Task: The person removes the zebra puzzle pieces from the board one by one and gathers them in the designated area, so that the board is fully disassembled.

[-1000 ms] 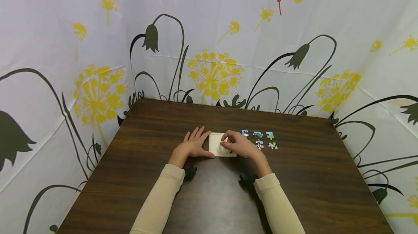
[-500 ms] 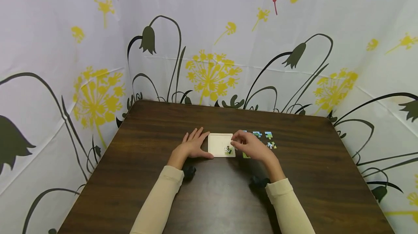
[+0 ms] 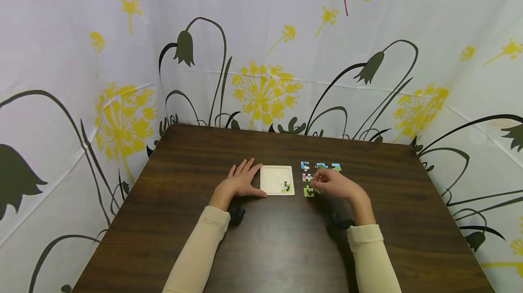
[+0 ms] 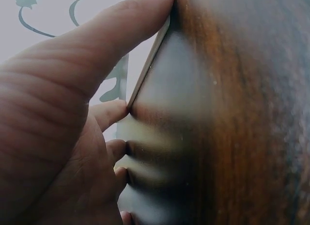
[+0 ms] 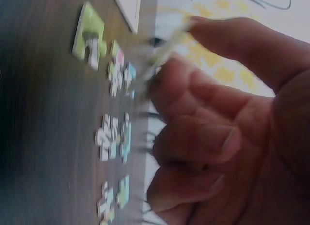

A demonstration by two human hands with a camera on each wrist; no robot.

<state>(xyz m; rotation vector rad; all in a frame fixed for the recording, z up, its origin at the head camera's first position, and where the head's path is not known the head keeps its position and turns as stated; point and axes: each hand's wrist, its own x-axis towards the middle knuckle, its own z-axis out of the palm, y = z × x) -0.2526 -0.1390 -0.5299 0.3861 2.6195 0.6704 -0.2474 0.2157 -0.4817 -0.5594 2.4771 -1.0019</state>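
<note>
My left hand point(image 3: 241, 182) lies with fingers spread at the left side of a small pale puzzle tray point(image 3: 273, 176); in the left wrist view its thumb and a fingertip touch the tray edge point(image 4: 147, 65). A puzzle piece point(image 3: 285, 186) with green and black-and-white print sits in the tray's lower right corner. To the right of the tray, my right hand point(image 3: 337, 184) pinches another puzzle piece point(image 5: 167, 53) between thumb and index finger, above the table; motion blur hides its picture. A green-edged piece point(image 3: 308, 191) lies just left of that hand.
Several loose puzzle pieces lie in rows on the dark wooden table point(image 3: 196, 156), including a blue one point(image 3: 305, 166) and another point(image 3: 336, 166) behind the right hand. A flower-printed white curtain point(image 3: 261, 34) hangs behind the table.
My right hand has moved right from over the tray to the loose pieces and now pinches one. The piece in the tray corner has come into full view. My left hand stays at the tray.
</note>
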